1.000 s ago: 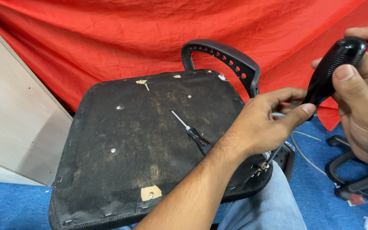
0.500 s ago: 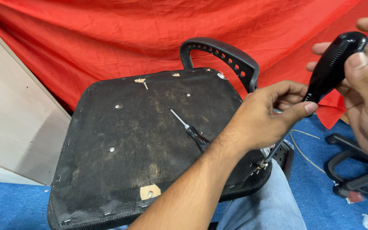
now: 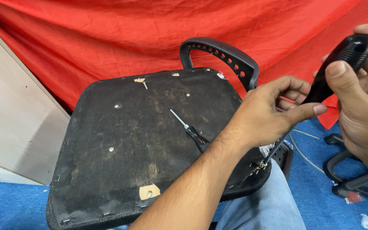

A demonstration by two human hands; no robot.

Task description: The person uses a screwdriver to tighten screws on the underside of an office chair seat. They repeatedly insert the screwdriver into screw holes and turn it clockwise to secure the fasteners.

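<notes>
Two screwdrivers: right hand (image 3: 363, 102) fingers wrap the big screwdriver (image 3: 320, 87); left hand (image 3: 265, 115) pinches its shaft. One small screwdriver (image 3: 190, 130) lies on the seat (image 3: 128, 140).

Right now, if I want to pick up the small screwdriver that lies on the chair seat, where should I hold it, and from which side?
Probably grip the black handle of the small screwdriver, coming from above. It lies flat on the seat bottom, thin metal tip toward the far edge. The handle is the thicker end, but the left hand and forearm partly cover it.
</notes>
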